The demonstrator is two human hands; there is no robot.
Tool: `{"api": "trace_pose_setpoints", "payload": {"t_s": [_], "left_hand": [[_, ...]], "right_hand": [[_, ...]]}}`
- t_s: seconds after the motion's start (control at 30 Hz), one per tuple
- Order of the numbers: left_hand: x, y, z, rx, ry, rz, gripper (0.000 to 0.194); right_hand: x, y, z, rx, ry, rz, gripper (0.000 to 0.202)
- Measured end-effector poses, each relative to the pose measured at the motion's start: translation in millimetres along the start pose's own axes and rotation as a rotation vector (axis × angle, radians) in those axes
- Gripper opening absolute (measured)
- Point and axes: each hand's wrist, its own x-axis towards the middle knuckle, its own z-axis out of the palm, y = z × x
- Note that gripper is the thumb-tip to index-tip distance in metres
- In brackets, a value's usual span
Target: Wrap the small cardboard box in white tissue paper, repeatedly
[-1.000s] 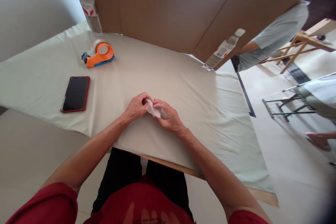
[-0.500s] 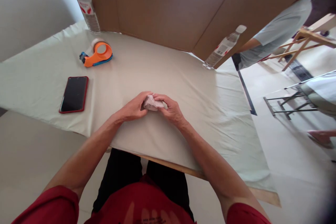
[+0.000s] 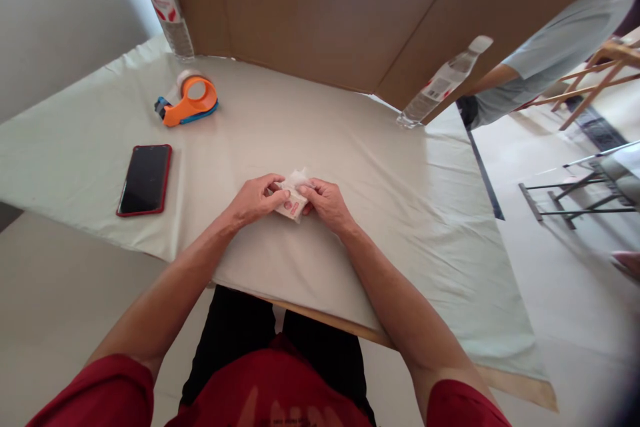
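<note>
A small white packet [image 3: 291, 207] with red print, in what looks like thin clear plastic, is between my hands near the table's front edge. My left hand [image 3: 259, 200] grips its left side, thumb on top. My right hand [image 3: 327, 202] pinches its right side, by the crumpled plastic [image 3: 298, 178] that sticks up at the back. My fingers cover both ends of the packet, so its full shape is hidden.
A phone [image 3: 145, 180] in a red case and an orange tape dispenser [image 3: 199, 104] lie left on the cloth-covered table [image 3: 345, 267]. Water bottles [image 3: 170, 13] stand before a brown cardboard panel [image 3: 310, 13], one at each side. Beyond the right edge is a person's arm [image 3: 493, 80].
The packet has been turned so that its red-printed face shows, and loose plastic now sticks up at its back. My left thumb has moved onto its top. The view has shifted slightly.
</note>
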Motion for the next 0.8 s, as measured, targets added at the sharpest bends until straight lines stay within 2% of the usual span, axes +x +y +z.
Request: {"api": "trace_pose_setpoints", "payload": {"t_s": [0.1, 0.4, 0.67, 0.8], "left_hand": [[0.2, 0.4, -0.8, 0.073, 0.033, 0.051, 0.057], [0.5, 3.8, -1.2, 0.144, 0.088, 0.051, 0.046], [-2.1, 9.2, -1.5, 0.112, 0.038, -0.016, 0.045], [-0.5, 6.6, 0.0, 0.113, 0.053, -0.022, 0.045]], "right_hand": [[0.1, 1.4, -0.2, -0.006, 0.040, -0.016, 0.036], [-1.1, 0.7, -4.9, 0.016, 0.041, -0.007, 0.043], [-2.7, -2.8, 1.9, -0.026, 0.058, -0.039, 0.036], [-1.7, -3.2, -2.3, -0.149, 0.046, -0.053, 0.037]]}}
